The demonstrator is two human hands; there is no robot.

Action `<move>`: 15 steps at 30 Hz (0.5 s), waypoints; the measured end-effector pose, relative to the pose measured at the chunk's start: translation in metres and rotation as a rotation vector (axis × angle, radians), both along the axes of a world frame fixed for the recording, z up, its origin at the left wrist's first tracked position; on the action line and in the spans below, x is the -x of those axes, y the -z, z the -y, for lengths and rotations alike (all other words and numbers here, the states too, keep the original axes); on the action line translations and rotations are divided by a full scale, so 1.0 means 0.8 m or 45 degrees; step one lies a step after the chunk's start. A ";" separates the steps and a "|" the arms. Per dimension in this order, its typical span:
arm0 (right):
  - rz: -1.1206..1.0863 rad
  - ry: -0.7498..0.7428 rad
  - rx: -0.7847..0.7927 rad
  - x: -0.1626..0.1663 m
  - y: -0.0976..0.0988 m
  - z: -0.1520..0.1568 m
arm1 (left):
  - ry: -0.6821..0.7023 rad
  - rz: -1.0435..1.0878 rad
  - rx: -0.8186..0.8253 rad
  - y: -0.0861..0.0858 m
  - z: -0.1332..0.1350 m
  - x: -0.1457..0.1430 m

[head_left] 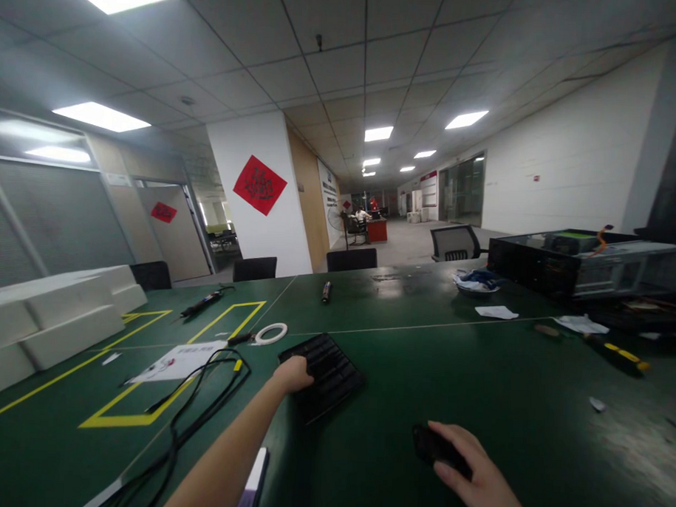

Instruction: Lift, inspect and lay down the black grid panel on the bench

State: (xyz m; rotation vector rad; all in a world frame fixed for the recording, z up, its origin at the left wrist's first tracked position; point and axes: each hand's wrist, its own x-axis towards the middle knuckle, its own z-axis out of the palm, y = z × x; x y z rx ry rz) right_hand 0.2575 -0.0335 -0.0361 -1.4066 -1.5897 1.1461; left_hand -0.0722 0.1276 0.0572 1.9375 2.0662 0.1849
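My left hand point(292, 374) is closed on the left side of a flat black ribbed panel point(334, 375), which is tilted over the green table. Its raised parallel ridges face me, and my fingertips are partly hidden. Lower right, my right hand point(470, 459) is wrapped around a small dark block-like object point(439, 448), whose exact kind I cannot make out. Thumb and fingers grip it from opposite sides just above the tabletop point(386, 462). Beyond the panel lie a white tape ring point(271, 333) and a small dark cylinder point(326, 291).
Black cables point(179, 433) and a printed sheet point(176, 361) lie on the left, near white foam blocks point(73, 314). At right are an open computer case point(537, 268), a yellow-black screwdriver point(617, 353) and a bowl with dark blue cloth point(475, 282). Chairs stand behind the table.
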 end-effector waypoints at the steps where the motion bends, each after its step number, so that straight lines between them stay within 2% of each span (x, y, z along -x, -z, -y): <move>1: 0.002 0.002 0.000 0.001 -0.002 -0.001 | 0.026 -0.026 -0.011 -0.002 0.002 -0.003; 5: 0.029 0.006 -0.041 0.004 -0.003 -0.002 | 0.139 -0.003 -0.103 -0.002 0.030 -0.041; 9: 0.037 0.047 -0.136 0.003 -0.002 0.002 | 0.350 0.215 -0.156 0.015 0.084 -0.107; 12: -0.141 0.069 -0.283 0.004 0.000 0.004 | 0.503 0.618 -0.159 0.031 0.125 -0.147; 15: -0.245 0.125 -0.356 0.011 0.003 0.005 | 0.530 0.883 -0.111 0.042 0.153 -0.168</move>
